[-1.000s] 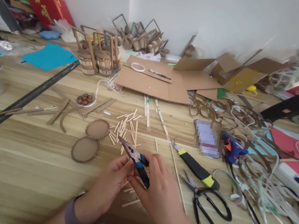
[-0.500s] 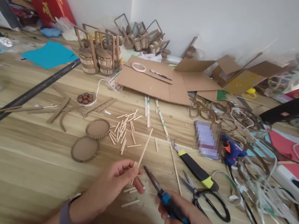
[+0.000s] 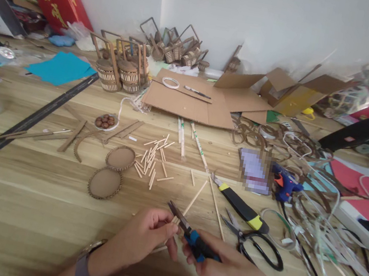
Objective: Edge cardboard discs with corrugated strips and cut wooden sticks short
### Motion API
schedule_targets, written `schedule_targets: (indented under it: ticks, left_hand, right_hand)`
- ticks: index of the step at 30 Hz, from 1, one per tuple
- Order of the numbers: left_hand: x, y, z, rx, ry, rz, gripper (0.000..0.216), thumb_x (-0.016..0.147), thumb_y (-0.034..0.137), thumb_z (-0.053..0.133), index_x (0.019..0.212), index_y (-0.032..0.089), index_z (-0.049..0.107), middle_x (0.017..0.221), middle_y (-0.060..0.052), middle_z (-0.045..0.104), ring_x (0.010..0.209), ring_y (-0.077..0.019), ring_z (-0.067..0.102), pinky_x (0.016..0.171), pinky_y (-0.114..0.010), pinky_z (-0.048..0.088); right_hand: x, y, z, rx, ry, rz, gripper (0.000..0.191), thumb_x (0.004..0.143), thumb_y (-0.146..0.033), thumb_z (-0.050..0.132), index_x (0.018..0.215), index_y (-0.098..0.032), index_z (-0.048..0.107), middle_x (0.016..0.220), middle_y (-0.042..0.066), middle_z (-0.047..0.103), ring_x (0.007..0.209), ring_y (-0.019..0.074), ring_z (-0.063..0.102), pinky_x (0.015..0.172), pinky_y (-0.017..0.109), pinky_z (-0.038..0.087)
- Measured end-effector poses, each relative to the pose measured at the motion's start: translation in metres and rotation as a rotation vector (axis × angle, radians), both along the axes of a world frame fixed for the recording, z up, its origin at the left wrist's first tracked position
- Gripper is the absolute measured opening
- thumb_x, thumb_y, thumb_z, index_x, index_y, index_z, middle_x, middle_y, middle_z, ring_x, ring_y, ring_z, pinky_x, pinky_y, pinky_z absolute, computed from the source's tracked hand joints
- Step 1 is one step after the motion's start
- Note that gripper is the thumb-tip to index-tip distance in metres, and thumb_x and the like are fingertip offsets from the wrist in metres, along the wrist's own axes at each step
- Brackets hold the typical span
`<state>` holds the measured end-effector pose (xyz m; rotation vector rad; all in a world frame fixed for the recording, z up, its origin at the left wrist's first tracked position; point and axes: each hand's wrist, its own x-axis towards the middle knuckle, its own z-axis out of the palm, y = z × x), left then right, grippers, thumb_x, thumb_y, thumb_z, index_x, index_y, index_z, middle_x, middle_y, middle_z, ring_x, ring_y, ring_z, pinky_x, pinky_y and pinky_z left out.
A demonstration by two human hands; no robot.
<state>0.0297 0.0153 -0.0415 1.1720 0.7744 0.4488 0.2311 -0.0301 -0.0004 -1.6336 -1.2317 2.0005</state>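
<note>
My left hand (image 3: 149, 233) pinches a thin wooden stick (image 3: 194, 200) that points up and to the right over the table. My right hand (image 3: 219, 263) grips blue-handled pliers (image 3: 189, 233), whose jaws sit at the stick close to my left fingertips. A scatter of short cut stick pieces (image 3: 153, 161) lies just beyond my hands. Two round cardboard discs (image 3: 105, 183) lie to their left.
Black scissors (image 3: 254, 244) and a yellow-black utility knife (image 3: 240, 207) lie right of my hands, with a blue glue gun (image 3: 285, 184) and tangled strips behind. Small woven baskets (image 3: 121, 72), flat cardboard (image 3: 191, 101) and blue paper (image 3: 61, 68) lie farther back. A dark rail (image 3: 22, 126) crosses the left side.
My right hand brought the pliers back left to the stick held by my left hand. The stick tilted further to the right.
</note>
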Motion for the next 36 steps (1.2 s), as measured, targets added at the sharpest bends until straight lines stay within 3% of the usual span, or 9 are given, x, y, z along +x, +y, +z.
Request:
schedule_targets:
  ticks: [6, 14, 19, 27, 31, 36]
  left_hand:
    - [0.002, 0.0, -0.001, -0.045, -0.062, -0.003, 0.049, 0.083, 0.064, 0.057, 0.075, 0.016, 0.066, 0.069, -0.005, 0.07, 0.069, -0.0199, 0.065, 0.071, -0.029, 0.044]
    - [0.002, -0.001, -0.002, -0.051, -0.031, -0.001, 0.043, 0.085, 0.056, 0.056, 0.075, 0.016, 0.066, 0.067, -0.004, 0.069, 0.067, -0.019, 0.064, 0.068, -0.028, 0.043]
    - [0.001, -0.003, -0.007, -0.011, 0.029, -0.014, 0.042, 0.088, 0.053, 0.054, 0.078, 0.014, 0.068, 0.061, -0.003, 0.067, 0.057, -0.0146, 0.053, 0.06, -0.025, 0.034]
    - [-0.002, -0.005, -0.014, -0.005, 0.078, -0.016, 0.039, 0.09, 0.05, 0.053, 0.082, 0.014, 0.066, 0.058, -0.001, 0.063, 0.05, -0.0114, 0.037, 0.054, -0.025, 0.025]
    - [-0.001, -0.005, -0.013, -0.001, 0.104, -0.008, 0.037, 0.089, 0.05, 0.052, 0.084, 0.015, 0.062, 0.061, 0.0, 0.063, 0.053, -0.0126, 0.045, 0.056, -0.025, 0.03]
    - [0.0, -0.005, -0.006, 0.071, 0.158, -0.021, 0.038, 0.092, 0.051, 0.044, 0.085, 0.017, 0.058, 0.065, -0.001, 0.064, 0.061, -0.0164, 0.056, 0.065, -0.026, 0.04]
  right_hand:
    - [0.003, -0.002, -0.013, 0.032, 0.041, -0.012, 0.032, 0.065, -0.023, 0.055, 0.094, -0.02, 0.069, 0.088, 0.001, 0.058, 0.085, 0.0189, 0.048, 0.07, 0.029, 0.035]
    - [0.0, -0.001, -0.009, 0.031, -0.003, 0.003, 0.033, 0.065, -0.025, 0.054, 0.094, -0.019, 0.068, 0.088, 0.001, 0.057, 0.084, 0.0189, 0.047, 0.07, 0.029, 0.035]
    - [-0.004, 0.0, -0.009, 0.096, -0.062, 0.039, 0.034, 0.062, -0.026, 0.051, 0.092, -0.018, 0.065, 0.086, 0.001, 0.055, 0.083, 0.0191, 0.047, 0.069, 0.029, 0.036]
    - [-0.009, -0.006, -0.025, 0.297, -0.187, 0.047, 0.012, 0.065, -0.019, 0.049, 0.076, -0.021, 0.054, 0.074, -0.002, 0.052, 0.074, 0.0166, 0.048, 0.068, 0.028, 0.038]
    - [-0.01, -0.007, -0.029, 0.316, -0.187, 0.036, 0.008, 0.068, -0.019, 0.05, 0.075, -0.021, 0.054, 0.072, -0.003, 0.052, 0.073, 0.0166, 0.048, 0.067, 0.028, 0.039]
    - [-0.006, -0.003, -0.015, 0.231, -0.077, 0.015, 0.025, 0.063, -0.024, 0.052, 0.086, -0.02, 0.061, 0.083, 0.001, 0.057, 0.081, 0.0191, 0.05, 0.07, 0.03, 0.04]
